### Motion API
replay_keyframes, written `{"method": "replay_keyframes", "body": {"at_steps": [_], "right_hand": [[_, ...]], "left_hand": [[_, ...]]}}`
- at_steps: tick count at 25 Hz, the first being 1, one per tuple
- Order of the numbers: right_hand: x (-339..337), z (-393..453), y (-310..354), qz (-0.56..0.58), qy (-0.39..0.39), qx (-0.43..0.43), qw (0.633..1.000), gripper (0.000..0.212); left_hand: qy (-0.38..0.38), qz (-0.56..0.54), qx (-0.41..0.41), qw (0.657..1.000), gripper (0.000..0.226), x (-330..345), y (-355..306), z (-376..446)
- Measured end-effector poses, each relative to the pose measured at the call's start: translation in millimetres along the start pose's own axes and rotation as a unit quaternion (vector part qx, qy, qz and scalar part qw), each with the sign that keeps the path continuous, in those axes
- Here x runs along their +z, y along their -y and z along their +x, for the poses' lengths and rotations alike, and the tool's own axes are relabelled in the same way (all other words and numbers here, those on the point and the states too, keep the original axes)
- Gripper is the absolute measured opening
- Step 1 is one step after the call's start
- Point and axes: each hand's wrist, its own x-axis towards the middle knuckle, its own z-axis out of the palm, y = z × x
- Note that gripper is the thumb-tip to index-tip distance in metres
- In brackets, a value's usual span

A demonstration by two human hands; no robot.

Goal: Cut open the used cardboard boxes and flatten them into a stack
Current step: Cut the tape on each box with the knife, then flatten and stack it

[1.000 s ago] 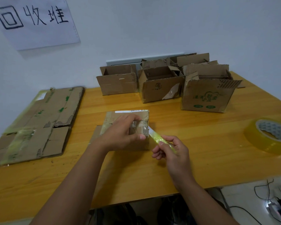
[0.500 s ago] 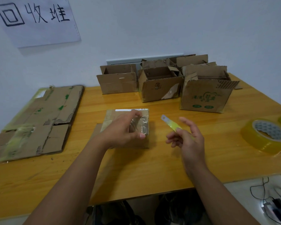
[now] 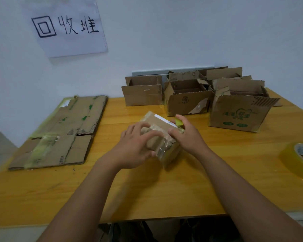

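Your left hand (image 3: 135, 145) and right hand (image 3: 187, 135) both grip one small taped box (image 3: 162, 137), tilted at mid-table (image 3: 164, 189); the right also pinches a yellow cutter (image 3: 179, 122). Behind stand about five open boxes (image 3: 187, 100); one flattened stack (image 3: 59, 131) lies left, one tape roll (image 3: 299, 159) right.

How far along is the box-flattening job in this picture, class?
Done: a flat stack of cardboard lies at the table's left. In hand: both hands, left and right, hold a small taped box, the right also keeping a yellow cutter. Left: several open boxes stand at the back, not yet flattened.
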Motion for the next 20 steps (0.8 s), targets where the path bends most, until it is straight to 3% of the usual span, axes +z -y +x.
{"method": "replay_keyframes", "body": {"at_steps": [3,8,12,17,20], "right_hand": [[10.9,-24.0,-6.6,-0.063,-0.020,0.035,0.997,0.068],[28.5,-62.7,-0.2,-0.072,-0.037,0.042,0.996,0.066],[8.9,-52.7,3.8,-0.064,-0.100,0.014,0.993,0.054],[-0.2,-39.2,0.7,-0.036,0.018,0.016,0.999,0.077],[9.4,-51.6,-4.8,-0.046,0.003,0.046,0.998,0.078]], "left_hand": [[-0.020,-0.113,-0.073,0.991,0.034,0.5,0.7,-7.5],[-0.039,-0.049,-0.207,0.976,0.083,13.6,-4.9,0.3],[0.021,-0.127,-0.169,0.977,0.083,1.9,8.6,0.5],[0.073,-0.107,-0.085,0.988,0.066,-13.2,14.9,6.1],[0.066,-0.009,-0.057,0.996,0.063,-11.1,12.2,14.6]]}}
